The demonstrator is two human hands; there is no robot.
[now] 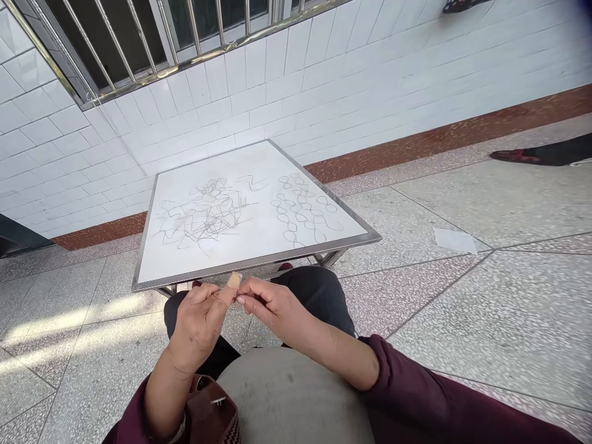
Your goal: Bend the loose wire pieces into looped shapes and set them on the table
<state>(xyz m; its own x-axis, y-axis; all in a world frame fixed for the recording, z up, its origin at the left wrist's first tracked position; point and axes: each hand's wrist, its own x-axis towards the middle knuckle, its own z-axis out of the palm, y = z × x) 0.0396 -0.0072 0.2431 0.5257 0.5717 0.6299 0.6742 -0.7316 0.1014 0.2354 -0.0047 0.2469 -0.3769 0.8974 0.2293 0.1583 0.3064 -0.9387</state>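
My left hand [198,320] is closed in a pinch just in front of the table's near edge, with a tan strip of tape [235,280] around its thumb. My right hand [277,303] meets it fingertip to fingertip, also pinching. Whatever lies between the fingers is too small and too covered to make out. Beyond them, on the white table [259,163] with a metal rim, lies a loose pile of thin, dark, bent wire-like pieces [217,213]. To its right, similar pieces shaped into loops [303,206] are spread out in rough rows.
A brown bag [210,410] rests by my left forearm. The table stands near a white tiled wall [370,55] with a barred window [139,37]. A white sheet [456,240] lies on the floor at right, and another person's shoe [518,158] is beyond it.
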